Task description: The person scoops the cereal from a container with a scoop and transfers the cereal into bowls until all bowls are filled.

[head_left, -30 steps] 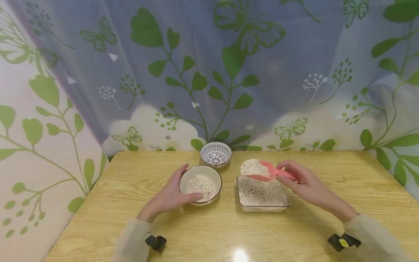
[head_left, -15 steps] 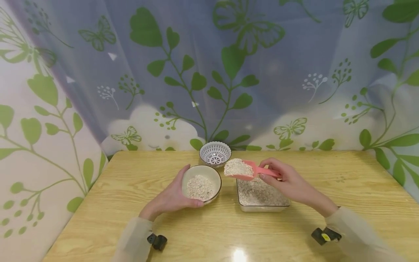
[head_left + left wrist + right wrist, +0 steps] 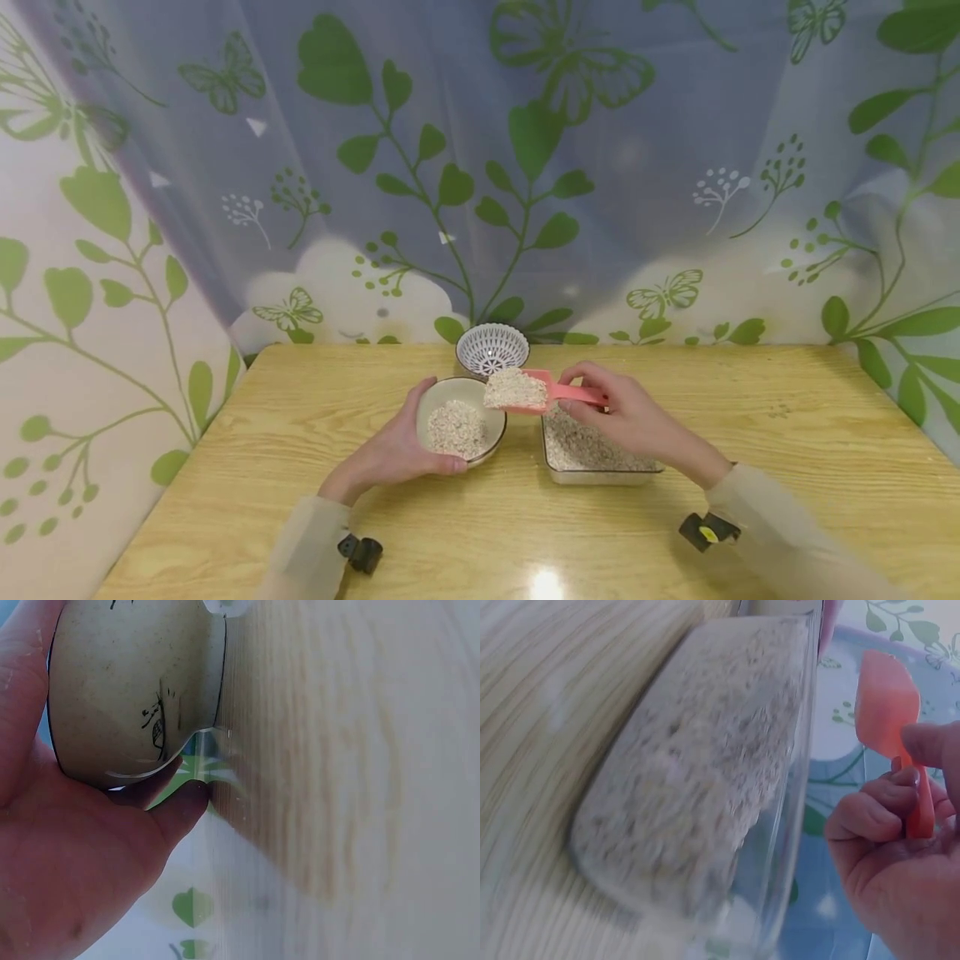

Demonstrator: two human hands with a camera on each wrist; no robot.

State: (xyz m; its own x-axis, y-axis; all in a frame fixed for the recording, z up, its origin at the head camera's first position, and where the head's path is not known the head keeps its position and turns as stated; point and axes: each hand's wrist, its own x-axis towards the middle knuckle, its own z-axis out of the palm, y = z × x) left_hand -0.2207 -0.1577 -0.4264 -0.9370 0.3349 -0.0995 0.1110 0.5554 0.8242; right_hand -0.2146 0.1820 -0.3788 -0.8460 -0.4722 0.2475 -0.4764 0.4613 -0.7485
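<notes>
My left hand (image 3: pixel 393 447) grips a cream, dark-rimmed bowl (image 3: pixel 452 389) with some oats in it, the thumb over its near rim. In the left wrist view the bowl's outer wall (image 3: pixel 112 697) shows a small dark drawing. The right hand (image 3: pixel 633 417) pinches the handle of a pink-red scoop (image 3: pixel 553 402). A heap of oats (image 3: pixel 515 389) fills the scoop, whose front edge overlaps the bowl's right rim from above. Below the right hand stands a rectangular dish (image 3: pixel 603 477) full of oats. From the right wrist, the scoop's underside (image 3: pixel 885 709) is visible beyond the dish.
Behind the bowl, near the table's back edge, stands a white patterned openwork bowl (image 3: pixel 491 346), partly overlapped by the scoop's oats. The wooden table (image 3: pixel 315 392) meets a leaf-printed curtain (image 3: pixel 420 250) at the back and left.
My right hand has carried the loaded scoop leftward from over the dish to the right rim of the bowl. The left hand and bowl have barely moved.
</notes>
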